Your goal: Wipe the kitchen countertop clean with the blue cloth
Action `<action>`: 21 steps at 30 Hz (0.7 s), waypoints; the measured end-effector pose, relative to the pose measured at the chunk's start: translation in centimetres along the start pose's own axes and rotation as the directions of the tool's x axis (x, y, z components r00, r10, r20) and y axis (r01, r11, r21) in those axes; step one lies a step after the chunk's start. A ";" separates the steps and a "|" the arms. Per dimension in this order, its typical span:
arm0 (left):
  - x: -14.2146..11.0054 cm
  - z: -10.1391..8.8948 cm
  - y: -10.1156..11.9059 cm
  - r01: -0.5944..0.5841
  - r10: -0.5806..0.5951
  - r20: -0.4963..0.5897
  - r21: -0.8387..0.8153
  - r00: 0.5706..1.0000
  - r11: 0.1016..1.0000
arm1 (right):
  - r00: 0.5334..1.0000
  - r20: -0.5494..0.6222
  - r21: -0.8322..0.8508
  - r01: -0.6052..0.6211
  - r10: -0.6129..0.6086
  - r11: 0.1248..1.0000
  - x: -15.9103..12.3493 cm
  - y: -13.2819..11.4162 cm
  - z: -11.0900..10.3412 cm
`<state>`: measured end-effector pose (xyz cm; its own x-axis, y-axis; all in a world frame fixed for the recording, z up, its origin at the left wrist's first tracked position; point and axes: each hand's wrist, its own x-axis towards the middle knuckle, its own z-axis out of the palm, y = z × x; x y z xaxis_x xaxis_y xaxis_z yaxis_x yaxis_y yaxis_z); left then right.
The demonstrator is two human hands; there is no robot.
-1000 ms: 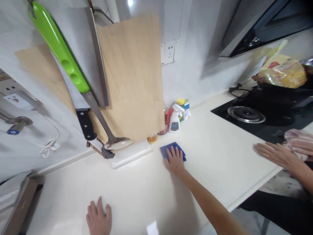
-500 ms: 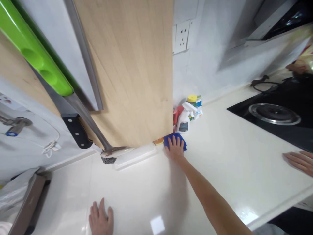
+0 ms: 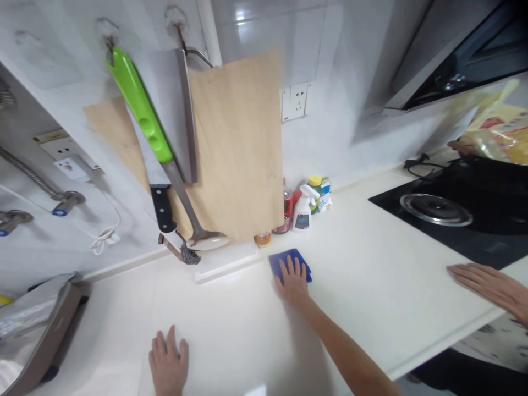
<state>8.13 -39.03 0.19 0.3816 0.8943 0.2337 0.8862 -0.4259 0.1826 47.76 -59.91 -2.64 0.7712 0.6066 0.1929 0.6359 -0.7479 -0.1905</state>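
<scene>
My right hand [image 3: 293,283] lies flat on a folded blue cloth [image 3: 303,257], fingers spread, pressing it against the white countertop [image 3: 231,313]. The cloth's far and side edges show around the fingers; the rest is under the hand. Lower left, my left hand [image 3: 168,360] rests open on the same countertop with nothing in it. Just beyond the cloth stand a white spray bottle [image 3: 303,212] and a small orange-labelled container [image 3: 263,240], both apart from my fingers.
Another person's hand [image 3: 490,286] lies at the counter's right, near the black cooktop [image 3: 437,209]. Wooden boards [image 3: 243,148], a cleaver [image 3: 169,99], a green-handled ladle [image 3: 140,110] and a black-handled knife [image 3: 163,208] hang ahead. A grey-brown appliance [image 3: 53,330] stands left.
My right hand and the blue cloth have slid toward me, away from the bottles. My left hand stays in place. The view has shifted back, showing more wall and the hanging tools' hooks.
</scene>
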 end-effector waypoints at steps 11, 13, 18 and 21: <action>-0.4 -0.2 0.0 0.010 -0.010 0.001 -0.022 1.000 1.000 | 0.988 0.032 0.169 0.141 -0.149 0.975 -12.7 -9.5 0.8; -0.4 -0.2 0.0 0.001 -0.001 -0.003 -0.022 1.000 1.000 | 0.985 0.024 0.183 0.164 -0.172 0.969 -13.2 -10.9 1.0; -0.4 0.0 0.0 -0.007 0.007 -0.004 -0.012 1.000 1.000 | 0.979 0.060 0.189 0.183 -0.197 0.965 -9.9 -12.5 0.3; -0.5 0.1 -0.1 -0.013 0.013 -0.012 -0.009 1.000 1.000 | 0.988 0.095 0.159 0.104 -0.120 0.982 -6.7 -13.4 0.1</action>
<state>7.88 -39.43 -0.01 0.3898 0.8872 0.2470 0.8787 -0.4386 0.1884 34.06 -53.92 -1.51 0.6882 0.7152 0.1220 0.7093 -0.6279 -0.3202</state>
